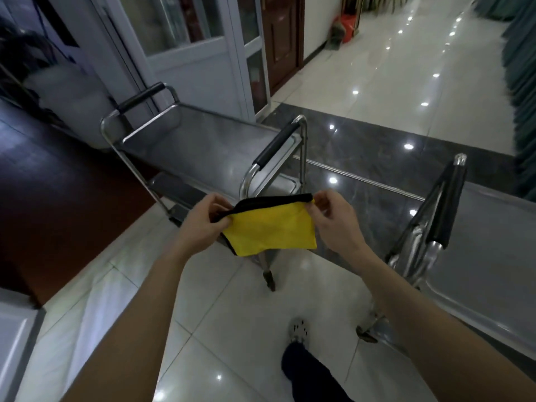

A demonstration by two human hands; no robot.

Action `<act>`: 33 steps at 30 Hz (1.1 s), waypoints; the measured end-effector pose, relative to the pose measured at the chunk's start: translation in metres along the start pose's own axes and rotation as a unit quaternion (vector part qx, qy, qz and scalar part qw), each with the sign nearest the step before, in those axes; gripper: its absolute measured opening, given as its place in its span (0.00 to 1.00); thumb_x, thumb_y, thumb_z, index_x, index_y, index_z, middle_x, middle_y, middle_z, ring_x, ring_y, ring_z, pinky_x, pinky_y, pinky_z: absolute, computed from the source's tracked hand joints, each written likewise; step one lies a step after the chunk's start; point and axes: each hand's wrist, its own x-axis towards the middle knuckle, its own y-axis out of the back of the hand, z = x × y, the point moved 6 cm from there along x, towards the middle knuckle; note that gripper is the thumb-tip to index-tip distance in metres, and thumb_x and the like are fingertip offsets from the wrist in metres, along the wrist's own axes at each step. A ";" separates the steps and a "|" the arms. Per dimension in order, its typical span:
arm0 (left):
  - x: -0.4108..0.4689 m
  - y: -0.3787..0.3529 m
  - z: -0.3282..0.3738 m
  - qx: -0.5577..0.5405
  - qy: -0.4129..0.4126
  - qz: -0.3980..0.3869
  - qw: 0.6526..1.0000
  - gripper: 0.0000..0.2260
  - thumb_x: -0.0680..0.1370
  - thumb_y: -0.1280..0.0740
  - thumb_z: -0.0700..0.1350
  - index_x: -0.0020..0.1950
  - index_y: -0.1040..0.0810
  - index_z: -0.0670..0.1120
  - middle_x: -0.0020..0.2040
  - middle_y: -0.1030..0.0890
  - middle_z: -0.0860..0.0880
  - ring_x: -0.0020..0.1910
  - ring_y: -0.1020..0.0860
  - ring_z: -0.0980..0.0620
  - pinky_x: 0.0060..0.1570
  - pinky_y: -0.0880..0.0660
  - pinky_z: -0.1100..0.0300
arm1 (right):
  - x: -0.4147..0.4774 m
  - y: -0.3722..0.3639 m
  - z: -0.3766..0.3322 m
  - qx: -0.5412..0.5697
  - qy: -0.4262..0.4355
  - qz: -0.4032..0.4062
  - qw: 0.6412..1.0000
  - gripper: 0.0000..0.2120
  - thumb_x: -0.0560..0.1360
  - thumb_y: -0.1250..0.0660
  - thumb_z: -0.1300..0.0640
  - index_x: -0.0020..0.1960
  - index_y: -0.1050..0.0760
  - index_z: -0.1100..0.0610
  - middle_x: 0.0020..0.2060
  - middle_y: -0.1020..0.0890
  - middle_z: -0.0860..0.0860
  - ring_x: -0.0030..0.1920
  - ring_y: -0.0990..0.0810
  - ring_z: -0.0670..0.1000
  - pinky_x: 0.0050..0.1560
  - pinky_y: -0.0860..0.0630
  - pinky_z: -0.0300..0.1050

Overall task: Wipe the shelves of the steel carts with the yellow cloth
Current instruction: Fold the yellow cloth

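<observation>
Head view looks down on a glossy tiled floor [232, 329], with open room between two steel carts. The first cart [203, 146] stands ahead, a black-gripped handle at each end. The second cart [478, 256] runs off the right edge. A folded yellow cloth [269, 230] with a black hem hangs before the first cart's near handle. The left hand [200, 221] and right hand [333, 219], held apart, each pinch a top corner.

The yellow cloth [269, 230] is soft, matt fabric with a black sewn edge. Behind the cloth, the steel cart [200, 143] is smooth grey metal with a dull shine. Its handle grip [277, 145] is matt black. Right of the cloth, the second steel cart [487, 242] is the same smooth metal. Below the cloth, the floor tiles [220, 329] are white, smooth and very glossy.
</observation>
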 end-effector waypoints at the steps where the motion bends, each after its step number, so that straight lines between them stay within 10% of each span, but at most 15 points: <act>1: 0.026 0.009 0.001 0.011 -0.006 0.006 1.000 0.11 0.81 0.26 0.40 0.54 0.24 0.55 0.49 0.14 0.53 0.50 0.15 0.52 0.52 0.18 0.49 | 0.019 -0.008 0.004 0.012 -0.006 0.004 1.000 0.07 0.81 0.29 0.52 0.48 0.25 0.44 0.42 0.20 0.45 0.42 0.23 0.40 0.39 0.30 0.29; 11: 0.241 0.048 0.015 0.041 -0.036 -0.001 0.998 0.10 0.81 0.28 0.39 0.55 0.20 0.54 0.47 0.14 0.52 0.50 0.16 0.48 0.52 0.22 0.49 | 0.189 -0.064 0.038 0.045 -0.085 0.038 0.995 0.03 0.84 0.34 0.50 0.56 0.26 0.48 0.47 0.19 0.47 0.49 0.19 0.49 0.48 0.19 0.52; 19: 0.388 0.049 0.019 0.017 -0.061 -0.066 0.996 0.07 0.82 0.26 0.42 0.59 0.16 0.51 0.56 0.14 0.50 0.53 0.15 0.54 0.49 0.19 0.62 | 0.287 -0.069 0.068 0.026 -0.123 0.121 0.985 0.03 0.82 0.32 0.46 0.53 0.24 0.44 0.46 0.18 0.41 0.48 0.20 0.36 0.44 0.25 0.38; 24: 0.453 -0.005 -0.023 0.089 -0.007 -0.190 0.978 0.21 0.81 0.24 0.41 0.74 0.22 0.44 0.69 0.21 0.40 0.65 0.19 0.40 0.66 0.21 0.40 | 0.318 -0.106 0.121 -0.095 -0.248 0.094 0.959 0.17 0.80 0.29 0.50 0.66 0.24 0.52 0.59 0.18 0.50 0.55 0.19 0.49 0.57 0.22 0.49; 33: 0.473 -0.079 -0.056 -0.066 -0.011 -0.376 0.924 0.17 0.78 0.22 0.37 0.66 0.17 0.48 0.62 0.14 0.47 0.54 0.12 0.44 0.51 0.13 0.52 | 0.300 -0.171 0.121 -0.100 -0.261 0.110 0.954 0.19 0.83 0.32 0.44 0.72 0.25 0.46 0.57 0.18 0.47 0.51 0.19 0.46 0.54 0.21 0.46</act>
